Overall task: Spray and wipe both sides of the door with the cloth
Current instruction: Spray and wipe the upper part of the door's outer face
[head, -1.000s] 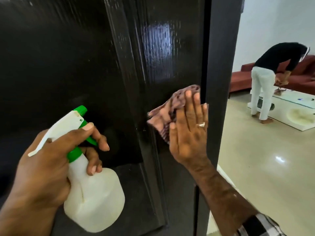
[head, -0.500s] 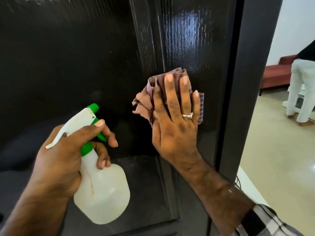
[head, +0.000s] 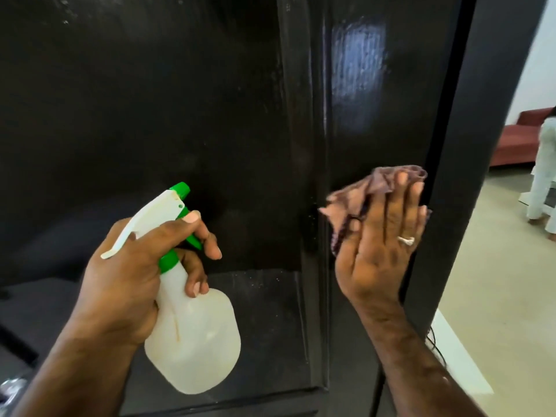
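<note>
**A:** ok so what's going on at the glossy black wooden door (head: 210,115) right now?

**B:** Right hand (head: 379,251) is flat against the door's right-hand upright strip, fingers straight and spread, pressing a crumpled mauve-pink cloth (head: 355,197) onto the wood. The cloth bunches out above and to the left of the fingers, touching the door just beside its right edge. There's a silver ring (head: 406,240) on one finger.

**A:** and the sprayer?

**B:** Left hand (head: 132,275) has its fingers curled round the neck of a white plastic spray bottle with a green nozzle and collar (head: 192,335). Thumb lies along the top of the white head, one finger sits by the green trigger; can't tell if it's squeezing. The bottle is held in front of the door's recessed panel, left of the cloth and lower, nozzle pointing at the wood. Can't tell whether it touches the door.

**A:** anything else?

**B:** A bluish-white sheen on the door above the cloth. Past the door's right edge there's a beige floor (head: 496,296), a red sofa (head: 517,139), and someone in white trousers (head: 541,176), mostly cut off.
</note>
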Available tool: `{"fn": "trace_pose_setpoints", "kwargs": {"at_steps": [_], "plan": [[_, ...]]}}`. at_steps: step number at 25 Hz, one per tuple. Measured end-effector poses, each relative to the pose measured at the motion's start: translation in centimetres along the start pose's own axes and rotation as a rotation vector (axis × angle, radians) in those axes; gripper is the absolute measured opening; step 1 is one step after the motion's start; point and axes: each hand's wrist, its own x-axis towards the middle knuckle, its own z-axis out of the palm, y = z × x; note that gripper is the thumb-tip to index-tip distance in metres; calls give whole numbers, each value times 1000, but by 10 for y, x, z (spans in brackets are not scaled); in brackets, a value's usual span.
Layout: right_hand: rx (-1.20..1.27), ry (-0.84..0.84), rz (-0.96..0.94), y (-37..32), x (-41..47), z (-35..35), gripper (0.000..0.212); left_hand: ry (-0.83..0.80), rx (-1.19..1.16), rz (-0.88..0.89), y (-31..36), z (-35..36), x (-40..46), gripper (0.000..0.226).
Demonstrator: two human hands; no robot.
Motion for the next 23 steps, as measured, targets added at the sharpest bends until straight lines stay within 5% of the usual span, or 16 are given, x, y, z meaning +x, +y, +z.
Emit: {"fn": "trace_pose_setpoints", "kwargs": {"at_steps": [3,7,11,15,20,23], "plan": [[32,-82,63,8,-63,0,68,35,50,6,-13,-18,-13,28],[-98,-261,-403,23,-89,-6,69,55,71,-71,-45,-26,-29,37],[-36,-157,-152,-7,-68,11,58,80,106,-216,-82,-17,-38,25],[-154,-307,-532,50,-120,-11,82,67,115,-248,-102,-2,-45,18],[-72,-84,30,10,-63,9,60,13,166,-199,-110,14,-40,27],[-65,-283,-403,28,-104,1,72,-5,149,-157,-111,23,-32,20]]}}
